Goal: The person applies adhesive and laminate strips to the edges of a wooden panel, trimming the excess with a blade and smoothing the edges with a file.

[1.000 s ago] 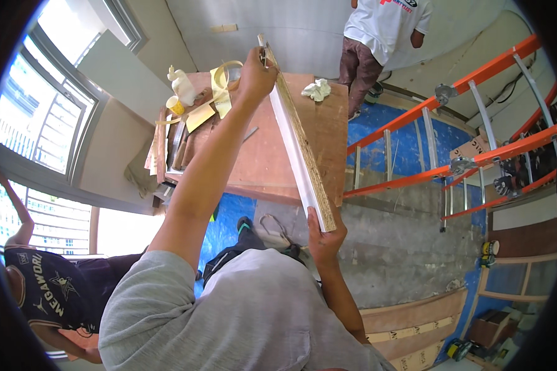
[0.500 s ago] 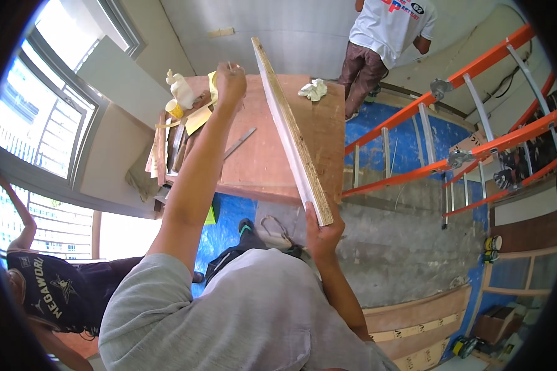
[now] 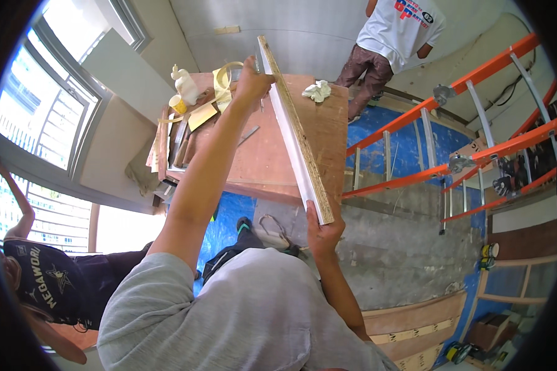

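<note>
A long narrow board with a white face and a rough chipboard edge slants over the wooden worktable, its near end toward me. My right hand is wrapped round that near end. My left hand is closed beside the board's far part, close to its white face. A thin metal tool shows below the left fingers; its exact kind is too small to tell. On the worktable behind the left forearm lies a flat metal strip, partly hidden.
A white bottle, a yellow cup, a curled yellow strip, yellow sheets and hand tools crowd the table's left. A crumpled white cloth lies far right. An orange ladder stands rightward. Two people are nearby.
My left hand has moved right, from beside the yellow strip to the board. The curled strip shows more fully. My right hand keeps its hold on the board.
</note>
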Available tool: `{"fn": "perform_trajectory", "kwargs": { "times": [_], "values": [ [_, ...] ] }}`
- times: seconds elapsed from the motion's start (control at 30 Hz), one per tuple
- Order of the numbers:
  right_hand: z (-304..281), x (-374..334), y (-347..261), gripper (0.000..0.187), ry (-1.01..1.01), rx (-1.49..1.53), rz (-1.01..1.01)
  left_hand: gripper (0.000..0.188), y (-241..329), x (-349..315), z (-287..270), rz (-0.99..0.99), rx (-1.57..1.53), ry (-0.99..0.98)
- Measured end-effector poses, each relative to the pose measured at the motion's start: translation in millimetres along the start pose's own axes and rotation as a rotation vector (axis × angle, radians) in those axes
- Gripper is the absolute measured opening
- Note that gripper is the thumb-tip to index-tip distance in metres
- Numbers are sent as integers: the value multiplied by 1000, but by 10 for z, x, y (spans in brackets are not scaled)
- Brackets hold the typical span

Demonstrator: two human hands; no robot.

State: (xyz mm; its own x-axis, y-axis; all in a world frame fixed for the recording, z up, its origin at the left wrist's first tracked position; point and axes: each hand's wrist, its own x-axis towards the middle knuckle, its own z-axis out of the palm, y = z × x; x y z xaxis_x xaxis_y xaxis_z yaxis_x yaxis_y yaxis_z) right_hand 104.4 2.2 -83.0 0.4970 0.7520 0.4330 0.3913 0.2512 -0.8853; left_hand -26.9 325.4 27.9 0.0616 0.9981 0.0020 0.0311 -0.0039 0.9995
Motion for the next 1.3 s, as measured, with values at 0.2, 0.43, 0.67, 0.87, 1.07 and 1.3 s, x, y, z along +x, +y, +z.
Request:
{"fn": "perform_trajectory", "kwargs": {
  "times": [0.2, 0.43, 0.67, 0.87, 1.07, 1.3],
  "values": [
    [-18, -26, 24, 40, -41, 34, 118, 91, 29, -43, 67, -104, -29, 21],
    [-35, 6, 1, 39, -12, 15, 73, 94, 8, 141, -43, -43, -52, -40],
    [-25, -9, 44, 34, -1, 12, 137, 102, -62, 442, 68, -49, 17, -7],
    [-47, 62, -123, 23, 36, -56, 204, 87, -433, 521, -60, -24, -243, -11],
    [4, 178, -213, 25, 85, -30, 284, 45, -2482, 494, -1127, -211, 540, 206],
    [-256, 386, -520, 41, 196, -179, 78, 41, -2752, 210, -1710, -127, 791, 63]
  ]
}}
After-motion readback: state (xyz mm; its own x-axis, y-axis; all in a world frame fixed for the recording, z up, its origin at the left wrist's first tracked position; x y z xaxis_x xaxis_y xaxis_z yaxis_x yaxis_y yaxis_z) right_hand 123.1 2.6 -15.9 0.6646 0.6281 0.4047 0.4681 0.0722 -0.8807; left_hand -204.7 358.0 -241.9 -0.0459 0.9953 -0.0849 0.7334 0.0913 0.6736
